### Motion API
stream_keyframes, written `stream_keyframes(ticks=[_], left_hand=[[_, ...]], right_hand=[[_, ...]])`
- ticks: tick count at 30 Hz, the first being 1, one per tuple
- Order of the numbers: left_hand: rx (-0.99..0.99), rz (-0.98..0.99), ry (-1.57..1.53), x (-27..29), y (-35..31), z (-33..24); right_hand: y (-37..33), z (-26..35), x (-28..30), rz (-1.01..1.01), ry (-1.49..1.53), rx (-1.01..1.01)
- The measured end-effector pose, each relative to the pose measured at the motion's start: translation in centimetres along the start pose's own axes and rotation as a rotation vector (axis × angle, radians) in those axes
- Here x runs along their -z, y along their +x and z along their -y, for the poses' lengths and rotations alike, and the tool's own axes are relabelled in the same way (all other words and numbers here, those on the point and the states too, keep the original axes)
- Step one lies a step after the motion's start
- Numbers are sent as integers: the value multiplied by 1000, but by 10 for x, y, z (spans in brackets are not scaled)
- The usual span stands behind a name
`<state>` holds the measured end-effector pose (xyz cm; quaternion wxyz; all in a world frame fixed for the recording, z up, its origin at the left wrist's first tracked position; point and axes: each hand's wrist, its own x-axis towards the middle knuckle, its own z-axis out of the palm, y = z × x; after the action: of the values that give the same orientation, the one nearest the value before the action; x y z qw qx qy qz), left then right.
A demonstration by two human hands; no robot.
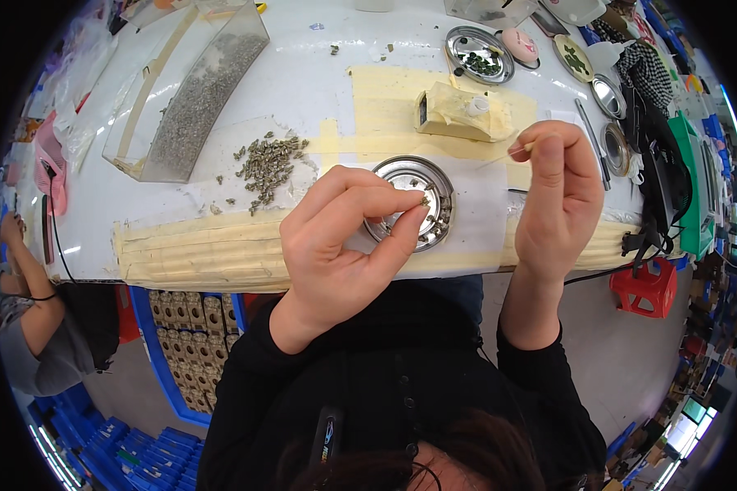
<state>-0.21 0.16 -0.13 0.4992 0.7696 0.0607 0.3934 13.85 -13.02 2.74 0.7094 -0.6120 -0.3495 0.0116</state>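
Over a round metal dish (385,168), my left hand (344,237) pinches a small metal part (425,201) between thumb and forefinger. Several similar small pieces lie in the dish, partly hidden by that hand. To the right, my right hand (555,192) is raised with its fingertips closed on a thin needle-like tool (495,161). The tool's fine end points left toward the dish, apart from the left hand. Left of the dish, a loose pile of small metal parts (266,168) rests on the white table (303,90).
A taped box (458,114) with a white cap stands beyond the dish. A clear bin (192,98) full of small parts is at the far left. Farther right are a dish of dark green pieces (481,56) and a green tray (684,180). Another person's arm (37,295) shows at left.
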Motion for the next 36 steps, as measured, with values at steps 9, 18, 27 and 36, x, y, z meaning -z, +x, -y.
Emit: stream_keyframes(ticks=[9, 18, 27, 36], left_hand=[[-38, -9, 17, -1, -1, 1], [-92, -8, 33, 2, -2, 0], [-183, -37, 52, -2, -2, 4], [-222, -44, 155, -5, -1, 2]], right_hand=[[40, -14, 11, -79, -757, 539], [14, 13, 3, 3, -732, 388], [-20, 9, -5, 456, 87, -406], [-21, 7, -4, 393, -265, 12]])
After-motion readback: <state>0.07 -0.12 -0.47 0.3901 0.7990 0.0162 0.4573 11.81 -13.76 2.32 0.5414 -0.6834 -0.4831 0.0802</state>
